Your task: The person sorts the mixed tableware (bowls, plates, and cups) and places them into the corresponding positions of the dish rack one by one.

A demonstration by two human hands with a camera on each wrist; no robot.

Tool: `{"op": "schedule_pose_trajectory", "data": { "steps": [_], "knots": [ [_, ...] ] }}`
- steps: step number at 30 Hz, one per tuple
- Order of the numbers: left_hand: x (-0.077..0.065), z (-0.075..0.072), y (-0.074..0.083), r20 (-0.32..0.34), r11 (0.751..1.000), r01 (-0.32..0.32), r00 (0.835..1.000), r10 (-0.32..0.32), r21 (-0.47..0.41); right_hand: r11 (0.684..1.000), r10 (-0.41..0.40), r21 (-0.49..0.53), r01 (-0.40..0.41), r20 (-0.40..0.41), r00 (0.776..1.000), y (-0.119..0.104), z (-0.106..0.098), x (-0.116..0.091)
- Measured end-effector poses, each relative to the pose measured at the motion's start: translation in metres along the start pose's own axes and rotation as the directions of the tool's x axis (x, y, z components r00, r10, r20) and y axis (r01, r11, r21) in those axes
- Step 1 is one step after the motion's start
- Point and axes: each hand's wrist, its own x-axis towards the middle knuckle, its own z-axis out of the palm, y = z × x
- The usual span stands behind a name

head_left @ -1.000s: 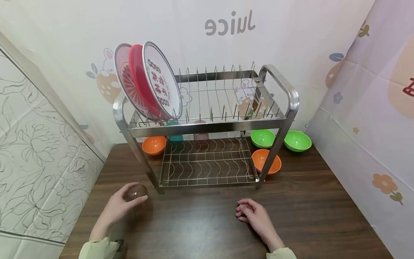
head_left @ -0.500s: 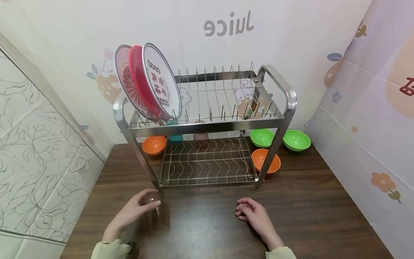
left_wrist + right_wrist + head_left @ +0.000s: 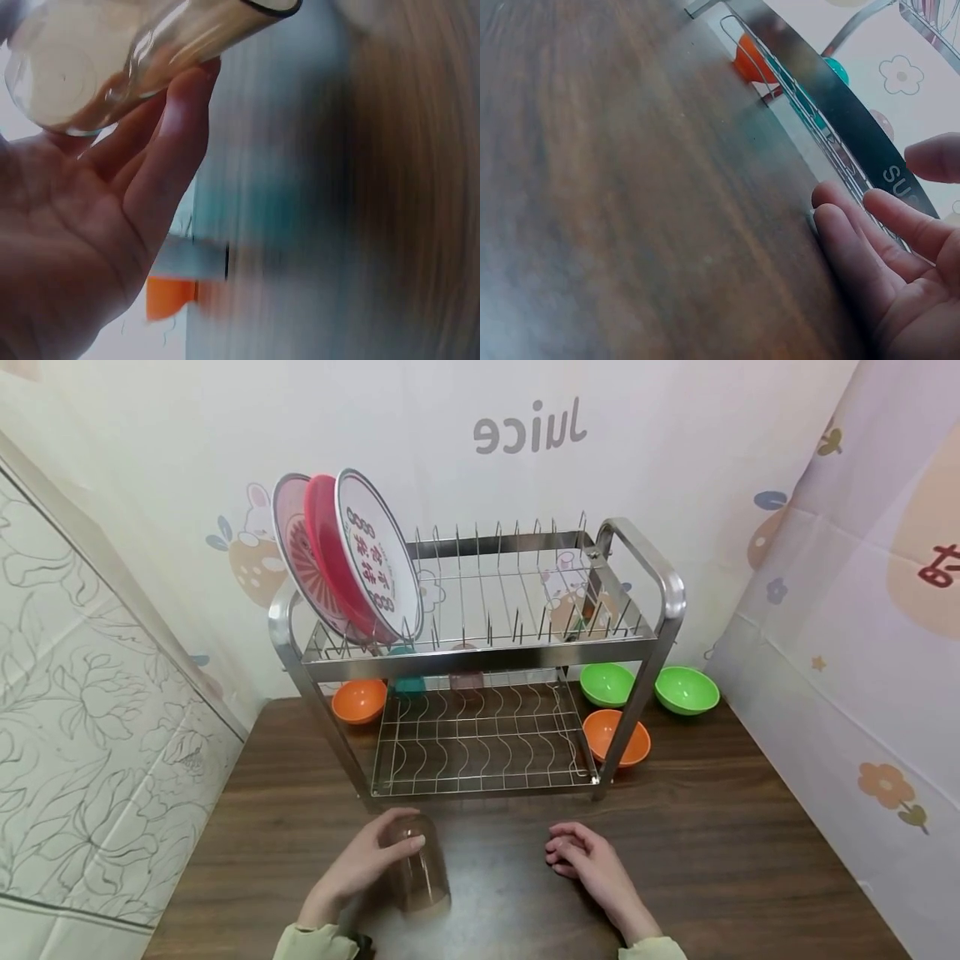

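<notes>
My left hand [image 3: 362, 862] grips a clear brown drinking glass [image 3: 424, 878] near its base, in front of the rack's left half. The glass is upside down, its open end tilted toward the lower right. In the left wrist view, thumb and fingers pinch the glass [image 3: 71, 64] at its base end, with the dark rim at the top. My right hand [image 3: 596, 870] rests on the wooden table with fingers loosely curled and holds nothing. A two-tier metal dish rack [image 3: 480, 662] stands behind both hands.
Several plates [image 3: 378, 556] lean in the rack's upper left. Behind the lower tier show a teal cup [image 3: 408, 683] and a pinkish cup [image 3: 467, 680]. Orange bowls [image 3: 359, 702] flank the rack; green bowls [image 3: 687, 690] sit at the back right.
My left hand has carried the glass rightward from the table's left side to in front of the rack. The right hand has stayed in place.
</notes>
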Motion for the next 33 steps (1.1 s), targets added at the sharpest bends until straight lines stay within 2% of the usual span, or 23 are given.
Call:
{"op": "schedule_pose_trajectory", "data": {
  "steps": [4, 7, 9, 13, 16, 21, 24, 29, 31, 33],
  "knots": [
    [0.002, 0.014, 0.008, -0.041, 0.999, -0.015, 0.999, 0.013, -0.043, 1.0, -0.02, 0.023, 0.019, 0.047, 0.999, -0.004, -0.001, -0.001],
    [0.005, 0.028, 0.014, -0.059, 0.993, -0.042, 0.998, 0.036, -0.109, 0.997, -0.068, 0.029, 0.065, 0.102, 0.993, -0.01, -0.001, -0.003],
    [0.008, 0.038, 0.017, -0.082, 0.99, -0.068, 0.995, 0.058, -0.121, 0.994, -0.109, 0.022, 0.107, 0.15, 0.983, -0.013, 0.0, -0.005],
    [0.013, 0.059, 0.022, -0.098, 0.985, -0.118, 0.99, 0.106, -0.126, 0.972, -0.227, -0.002, 0.235, 0.26, 0.938, -0.019, 0.006, -0.008],
    [0.015, 0.072, 0.025, -0.076, 0.979, -0.145, 0.988, 0.135, -0.14, 0.941, -0.31, -0.033, 0.336, 0.311, 0.898, -0.025, 0.013, -0.012],
    [0.017, 0.088, 0.032, -0.033, 0.969, -0.176, 0.984, 0.173, -0.172, 0.913, -0.371, -0.029, 0.408, 0.361, 0.855, -0.034, 0.024, -0.019],
    [0.017, 0.093, 0.035, -0.033, 0.972, -0.183, 0.983, 0.18, -0.149, 0.908, -0.381, -0.019, 0.418, 0.373, 0.846, -0.038, 0.028, -0.021],
    [0.016, 0.098, 0.043, -0.058, 0.981, -0.162, 0.986, 0.156, -0.111, 0.883, -0.418, -0.075, 0.464, 0.327, 0.848, -0.04, 0.034, -0.024],
    [0.015, 0.102, 0.046, -0.076, 0.984, -0.156, 0.986, 0.149, -0.091, 0.853, -0.457, -0.12, 0.508, 0.3, 0.837, -0.04, 0.037, -0.024],
    [0.014, 0.106, 0.05, -0.101, 0.983, -0.162, 0.983, 0.153, -0.084, 0.804, -0.506, -0.194, 0.562, 0.271, 0.819, -0.039, 0.04, -0.024]
  ]
}}
